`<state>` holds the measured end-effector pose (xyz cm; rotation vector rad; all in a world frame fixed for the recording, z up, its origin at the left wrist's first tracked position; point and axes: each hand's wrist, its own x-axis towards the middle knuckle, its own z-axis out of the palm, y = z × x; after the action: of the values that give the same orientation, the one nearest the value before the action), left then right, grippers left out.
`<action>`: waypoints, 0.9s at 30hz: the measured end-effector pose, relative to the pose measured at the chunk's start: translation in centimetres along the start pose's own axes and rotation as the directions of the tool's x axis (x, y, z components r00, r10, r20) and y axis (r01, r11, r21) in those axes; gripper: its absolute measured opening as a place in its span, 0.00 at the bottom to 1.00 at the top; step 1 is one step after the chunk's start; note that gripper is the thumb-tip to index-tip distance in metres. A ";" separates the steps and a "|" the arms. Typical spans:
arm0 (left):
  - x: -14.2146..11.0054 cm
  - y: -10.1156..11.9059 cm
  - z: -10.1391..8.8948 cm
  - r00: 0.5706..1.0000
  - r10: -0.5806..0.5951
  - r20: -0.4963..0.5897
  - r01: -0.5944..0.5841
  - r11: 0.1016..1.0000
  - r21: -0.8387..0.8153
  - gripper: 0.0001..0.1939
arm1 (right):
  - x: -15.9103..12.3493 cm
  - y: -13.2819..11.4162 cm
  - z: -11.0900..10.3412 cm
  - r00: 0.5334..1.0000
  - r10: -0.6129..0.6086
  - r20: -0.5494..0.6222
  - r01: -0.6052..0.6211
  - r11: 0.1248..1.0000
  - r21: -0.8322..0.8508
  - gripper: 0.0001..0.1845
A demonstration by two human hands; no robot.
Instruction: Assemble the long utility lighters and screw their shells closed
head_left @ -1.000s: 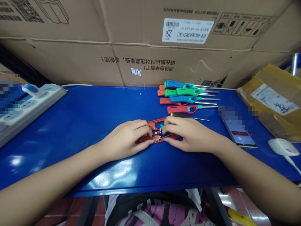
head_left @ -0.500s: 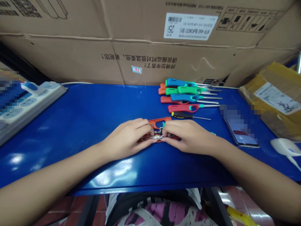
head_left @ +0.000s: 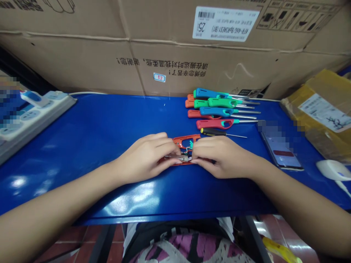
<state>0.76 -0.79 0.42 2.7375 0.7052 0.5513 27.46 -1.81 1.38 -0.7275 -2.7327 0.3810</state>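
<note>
Between my hands lies an opened orange lighter shell [head_left: 181, 141] on the blue table, with thin wires and a teal trigger [head_left: 191, 145] beside its cut-out. My left hand [head_left: 148, 155] pinches a small clear fuel tank [head_left: 179, 157] with a metal-looking end, held lengthwise over the shell's near half [head_left: 184, 163]. At the tank's right end, the thumb and fingers of my right hand [head_left: 225, 155] are closed by a small whitish tip. Whatever these fingers grip is mostly hidden.
Several assembled long-nosed lighters [head_left: 216, 124] are piled behind my right hand, with a black-and-yellow screwdriver [head_left: 215, 132] in front of them. A phone [head_left: 285, 153], a white mouse-like device [head_left: 333, 170] and a taped carton [head_left: 309, 91] are at right. A power strip [head_left: 41, 113] is at left, a large cardboard box [head_left: 167, 51] behind.
The clear tank's right end has tilted and shifted slightly right. Both hands keep nearly the same place, with my right fingers a little farther right. The camera view has moved slightly.
</note>
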 end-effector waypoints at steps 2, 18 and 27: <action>-0.1 -0.4 -0.2 1.000 -0.019 -0.002 0.020 0.999 0.036 0.08 | -0.2 0.3 -0.2 1.000 0.011 0.015 -0.011 0.999 -0.040 0.12; 0.0 -0.7 0.0 0.997 -0.079 -0.007 0.080 0.995 0.064 0.11 | -0.7 1.4 -0.7 0.974 0.221 -0.049 -0.227 0.946 -0.230 0.10; -0.2 0.2 -0.2 0.997 0.000 0.077 -0.012 0.987 0.160 0.14 | -0.5 1.5 -0.3 0.945 0.326 -0.012 -0.316 0.904 -0.288 0.11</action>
<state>0.56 -1.08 0.64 2.8927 0.7531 0.4046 28.61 -0.80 1.05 -1.2693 -2.7316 0.0604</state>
